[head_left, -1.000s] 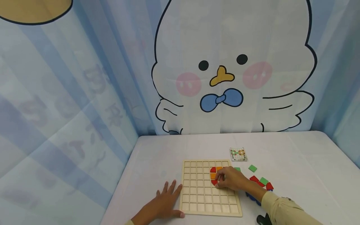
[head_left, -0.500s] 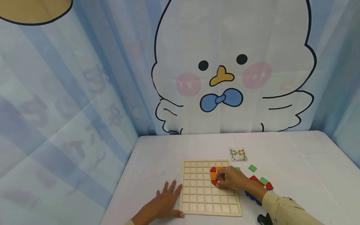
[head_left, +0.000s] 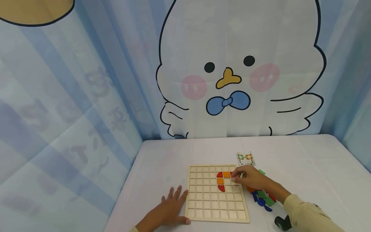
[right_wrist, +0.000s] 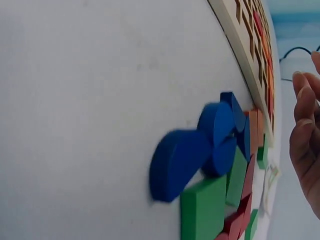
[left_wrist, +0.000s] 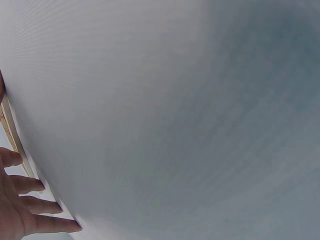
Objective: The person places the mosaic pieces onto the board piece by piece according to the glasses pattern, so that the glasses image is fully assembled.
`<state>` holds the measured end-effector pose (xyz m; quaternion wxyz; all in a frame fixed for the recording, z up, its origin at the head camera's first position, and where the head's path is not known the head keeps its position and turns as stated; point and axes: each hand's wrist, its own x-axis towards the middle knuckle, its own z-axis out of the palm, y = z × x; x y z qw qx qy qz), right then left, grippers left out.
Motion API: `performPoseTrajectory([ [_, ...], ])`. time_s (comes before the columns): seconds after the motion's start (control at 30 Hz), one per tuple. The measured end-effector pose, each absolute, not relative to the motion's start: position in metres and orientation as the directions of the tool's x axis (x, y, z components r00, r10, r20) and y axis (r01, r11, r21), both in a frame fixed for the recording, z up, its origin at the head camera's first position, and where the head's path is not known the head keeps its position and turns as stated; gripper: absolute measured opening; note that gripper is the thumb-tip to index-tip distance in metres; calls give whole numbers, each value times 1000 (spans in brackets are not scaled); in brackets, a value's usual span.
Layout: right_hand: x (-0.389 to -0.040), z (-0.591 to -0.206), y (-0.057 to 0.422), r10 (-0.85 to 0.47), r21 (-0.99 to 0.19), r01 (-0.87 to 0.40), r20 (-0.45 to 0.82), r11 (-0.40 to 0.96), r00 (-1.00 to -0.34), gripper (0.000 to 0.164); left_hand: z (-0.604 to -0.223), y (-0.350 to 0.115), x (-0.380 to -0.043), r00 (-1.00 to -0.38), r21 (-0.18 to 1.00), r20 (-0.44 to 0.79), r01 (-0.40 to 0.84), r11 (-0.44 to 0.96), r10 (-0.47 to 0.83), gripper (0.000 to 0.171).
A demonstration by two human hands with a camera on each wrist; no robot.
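A wooden grid board (head_left: 203,206) lies on the white table. In its upper right cells are a red piece (head_left: 219,174), two orange pieces, one beside it (head_left: 226,174) and one below, and a lower red piece (head_left: 221,188). Another red piece (head_left: 231,174) shows partly by the fingertips of my right hand (head_left: 250,177). That hand hovers over the board's right edge with fingers loosely bent; no piece shows between them in the right wrist view. My left hand (head_left: 172,207) rests spread at the board's left edge, fingertips and thumb close against it.
Loose blue pieces (right_wrist: 180,155), green pieces (right_wrist: 205,205) and red pieces lie right of the board, partly under my right forearm. A small pattern card (head_left: 245,159) lies behind the board's right corner. A black object (head_left: 283,223) is near my right sleeve.
My right hand has left the lower red piece and moved up and right to the board's right edge, uncovering that piece. The left hand stays in place.
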<state>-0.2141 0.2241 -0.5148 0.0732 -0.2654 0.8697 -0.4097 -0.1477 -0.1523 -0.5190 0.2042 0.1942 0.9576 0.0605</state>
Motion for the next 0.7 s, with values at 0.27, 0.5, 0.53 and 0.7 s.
performPoseTrajectory([
  [0.27, -208, -517, 254, -430, -758, -274, -10, 593, -903, 22, -520, -152, -147, -838, 195, -369, 353, 915, 402, 107],
  [0.5, -203, -523, 264, -367, -724, -237, -24, 648, -930, 15, -520, -153, -149, -838, 189, -375, 350, 917, 397, 107],
  [0.53, -203, -523, 263, -361, -711, -242, -17, 660, -932, 14, -520, -153, -149, -838, 190, -375, 349, 918, 397, 107],
  [0.7, -199, -523, 254, -309, -636, -236, -4, 735, -951, 20, -522, -154, -150, -836, 194, -372, 356, 914, 404, 107],
])
